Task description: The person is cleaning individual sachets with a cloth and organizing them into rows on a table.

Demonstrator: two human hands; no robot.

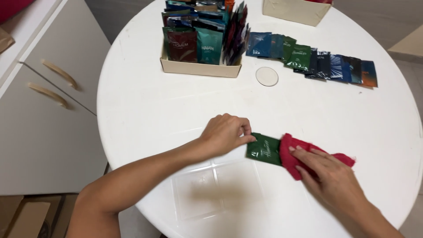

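Two hands, left point(225, 132) pinching green sachet point(264, 149), right point(328, 176) flat, half-covering red cloth point(294, 155)

A flat dark green sachet point(264, 150) with pale lettering lies on the white table point(145, 110) near its front edge, its left edge pinched by the left hand point(225, 133) and its right edge covered by a red cloth point(308, 155). At the back of the table, an open cream cardboard box point(200, 68) holds upright sachets in dark red, teal, blue and green. Right of it, a row of overlapping flat sachets point(313, 59) lies on the table, blue and green, then dark blue, ending in what looks like an orange-tinted one. A second cream box point(296, 12) sits at the far edge.
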